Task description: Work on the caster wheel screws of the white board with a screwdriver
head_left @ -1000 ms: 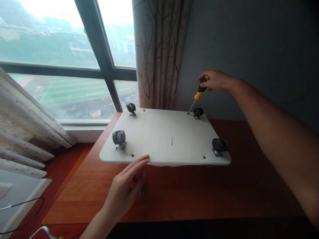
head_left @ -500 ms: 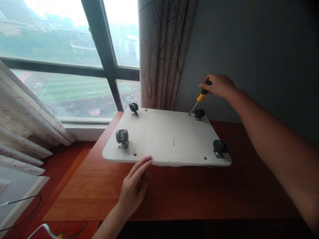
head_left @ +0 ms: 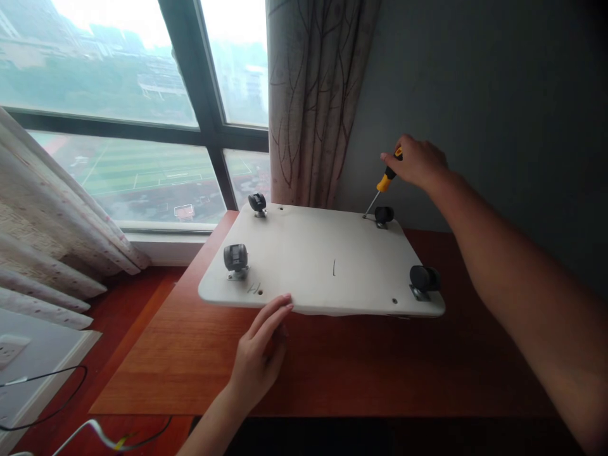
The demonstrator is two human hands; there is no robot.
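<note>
My right hand (head_left: 418, 158) is closed around the handle of a yellow and black screwdriver (head_left: 382, 183). The screwdriver slants down to the left, its tip at a hole near the far edge of a white board (head_left: 308, 253). Black swivel casters stand wheels-up near the board's corners: far right (head_left: 384, 215), near right (head_left: 422, 278), near left (head_left: 236, 258) and far left (head_left: 257, 204). My left hand (head_left: 261, 348) rests its stretched fingertips on the board's near edge, with the thumb lower down and partly hidden.
The board lies on a reddish-brown wooden table (head_left: 190, 367). Behind it are a curtain (head_left: 316, 107), a grey wall (head_left: 475, 95) and a window (head_left: 142, 164). Cables (head_left: 97, 427) run near the floor at lower left, by a wall socket (head_left: 12, 348).
The whole view has shifted slightly, so the board and table appear a little farther right and up. My right hand has turned slightly on the screwdriver, whose tip stays at the same hole.
</note>
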